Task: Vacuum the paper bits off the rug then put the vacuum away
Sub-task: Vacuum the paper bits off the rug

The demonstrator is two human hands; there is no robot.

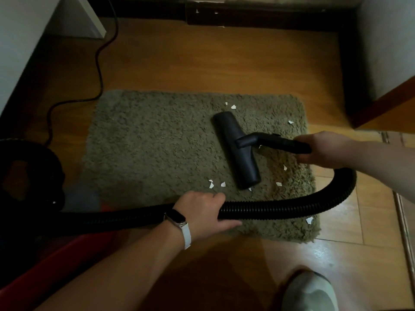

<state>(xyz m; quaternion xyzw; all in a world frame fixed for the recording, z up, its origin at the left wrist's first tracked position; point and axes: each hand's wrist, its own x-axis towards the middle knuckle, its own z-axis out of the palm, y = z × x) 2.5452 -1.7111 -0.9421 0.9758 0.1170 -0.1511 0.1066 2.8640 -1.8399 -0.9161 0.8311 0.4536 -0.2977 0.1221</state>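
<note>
Hose loops across rug – paper bits beside nozzle

No text, label, brand or number can be read anywhere; the watch face is dark.

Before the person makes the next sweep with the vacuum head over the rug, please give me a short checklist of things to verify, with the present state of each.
1. Right hand grips the black wand: ok.
2. Left hand holds the ribbed hose up off the near paper bits: ok.
3. Floor head lies flat on the rug: ok, as far as it shows.
4. Rug free of paper bits: not ok; several remain, all on the right half.
5. Power cord is clear of the sweep path: ok, it runs on the floor left of the rug.
6. Vacuum is switched on: cannot tell.
</note>
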